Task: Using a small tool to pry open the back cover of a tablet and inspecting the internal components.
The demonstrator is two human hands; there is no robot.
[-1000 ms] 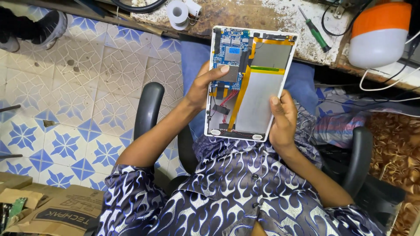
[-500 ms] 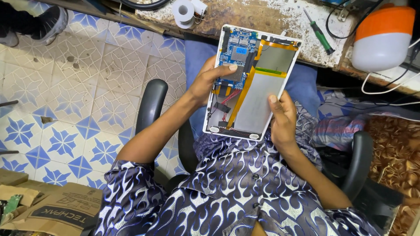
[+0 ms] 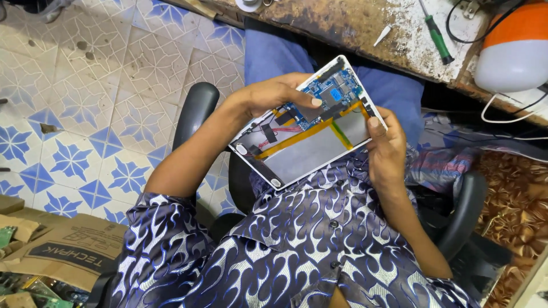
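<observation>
Both hands, left hand (image 3: 274, 94) and right hand (image 3: 388, 151), close fingers on opened tablet (image 3: 311, 128) edges, below workbench (image 3: 365, 25).

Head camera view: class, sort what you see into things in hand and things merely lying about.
In hand:
- opened white tablet with blue circuit board and grey battery
- left hand
- right hand

Lying about:
- green-handled screwdriver
- orange and white lamp
- brown cardboard box

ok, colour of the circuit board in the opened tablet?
Blue circuit board, with dark chips, at the upper end of the opened tablet. Head view, the only one.
</observation>
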